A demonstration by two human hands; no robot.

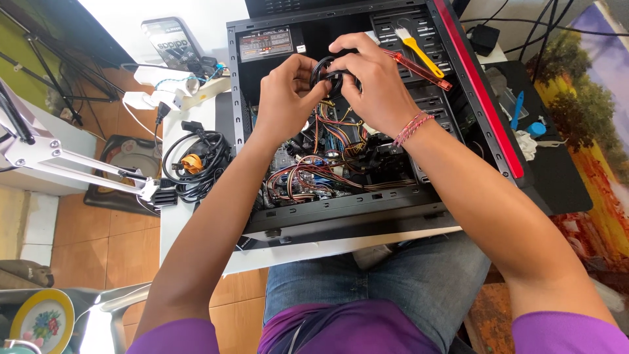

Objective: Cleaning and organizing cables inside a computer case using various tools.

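Note:
An open black computer case [367,210] with a red side trim lies flat on a white table. Both hands hover over its upper middle. My left hand [285,98] and my right hand [373,78] together grip a small black round part with a cable [325,69], held between the fingertips above the tangle of coloured wires [314,177]. A woven bracelet [411,128] circles my right wrist.
A yellow-handled brush [419,54] and a red-handled screwdriver [422,71] lie on the drive bays. A coiled black power cable [196,157] and a white power strip [173,95] sit left of the case. A black mat with small blue items [524,118] lies to the right.

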